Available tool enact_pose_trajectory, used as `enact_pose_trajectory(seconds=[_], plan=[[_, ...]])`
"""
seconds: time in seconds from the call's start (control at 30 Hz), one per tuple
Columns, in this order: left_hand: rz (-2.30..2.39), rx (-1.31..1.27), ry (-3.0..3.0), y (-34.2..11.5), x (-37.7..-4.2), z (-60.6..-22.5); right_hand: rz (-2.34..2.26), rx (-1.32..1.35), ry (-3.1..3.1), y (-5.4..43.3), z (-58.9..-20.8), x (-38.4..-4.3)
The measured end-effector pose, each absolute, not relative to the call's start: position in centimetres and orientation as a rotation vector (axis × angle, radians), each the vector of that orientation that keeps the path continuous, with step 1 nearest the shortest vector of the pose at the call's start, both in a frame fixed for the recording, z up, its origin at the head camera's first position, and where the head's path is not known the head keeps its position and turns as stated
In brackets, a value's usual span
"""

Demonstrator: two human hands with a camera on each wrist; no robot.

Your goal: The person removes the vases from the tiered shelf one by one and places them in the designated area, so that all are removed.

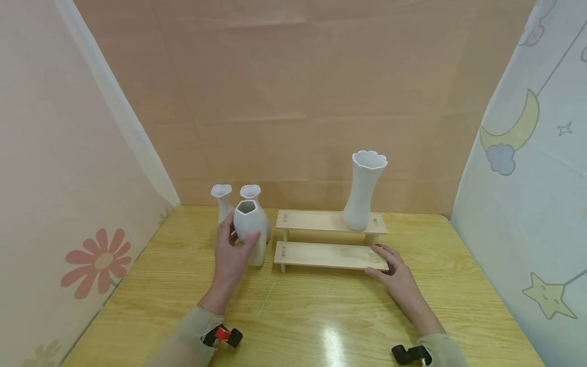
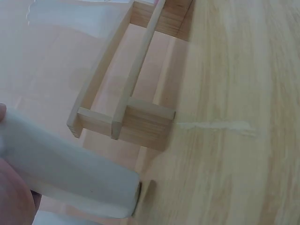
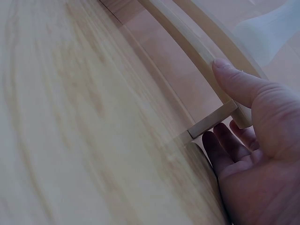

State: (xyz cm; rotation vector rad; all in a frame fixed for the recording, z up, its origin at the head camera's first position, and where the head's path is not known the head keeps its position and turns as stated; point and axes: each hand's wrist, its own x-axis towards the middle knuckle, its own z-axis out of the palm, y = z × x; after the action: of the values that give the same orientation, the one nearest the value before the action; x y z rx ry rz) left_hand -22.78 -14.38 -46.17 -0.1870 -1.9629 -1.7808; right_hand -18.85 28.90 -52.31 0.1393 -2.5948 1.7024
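Sleeves (image 1: 185,339) foremost (beige); left hand (image 1: 231,257) grips white vase (image 1: 249,227), right hand (image 1: 400,279) holds wooden stand (image 1: 327,255).

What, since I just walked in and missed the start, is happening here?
A person's left hand holds a white vase to the left of a small two-level wooden stand. Their right hand holds the right end of the stand's lower shelf. A larger vase stands upright near the right end of the upper shelf, and two more vases are behind the held one, partly hidden.
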Motion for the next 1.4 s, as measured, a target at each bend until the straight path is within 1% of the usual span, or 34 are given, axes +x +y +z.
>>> enact_pose_trajectory(seconds=[0.57,0.97,1.4], plan=[[-1.793,-0.185,-2.006,-14.6,-23.4,-47.6,1.687,0.141,-2.603,28.9,-52.3,-18.9],[-1.790,-0.240,-1.994,-14.7,-23.5,-48.1,1.692,0.154,-2.595,29.0,-52.3,-18.8],[-1.787,-0.228,-2.006,-14.8,-23.5,-48.6,1.714,0.158,-2.586,29.0,-52.4,-18.8]])
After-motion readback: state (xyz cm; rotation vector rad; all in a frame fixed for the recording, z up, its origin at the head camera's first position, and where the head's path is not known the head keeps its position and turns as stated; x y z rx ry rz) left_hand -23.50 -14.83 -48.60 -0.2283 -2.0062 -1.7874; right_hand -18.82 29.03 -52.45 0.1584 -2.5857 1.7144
